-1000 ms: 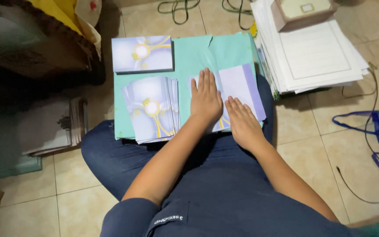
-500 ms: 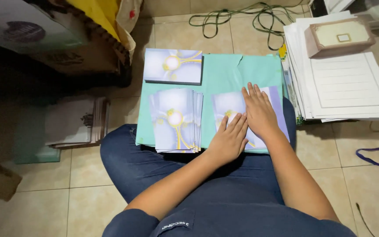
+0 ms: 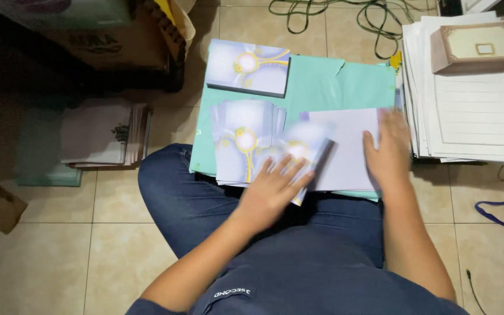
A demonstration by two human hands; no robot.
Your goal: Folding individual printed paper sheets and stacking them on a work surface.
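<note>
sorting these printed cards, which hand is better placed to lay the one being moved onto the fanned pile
Left, probably. The left hand already lies on the moving card, right beside the fanned pile. The right hand rests on the pale sheet, farther away.

Lilac cards [image 3: 246, 140] with yellow swirls, teal sheet [image 3: 333, 87]

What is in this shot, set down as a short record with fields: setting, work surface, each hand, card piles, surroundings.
setting: a person sits on a tiled floor, seen from above
work surface: teal sheet across the lap
left hand: flat on a blurred printed card
right hand: flat on a pale blank sheet
card piles: fanned pile beside the left hand; neat stack at the sheet's far corner
surroundings: white paper stack with a brown framed card on top; green cables; cardboard box
</note>
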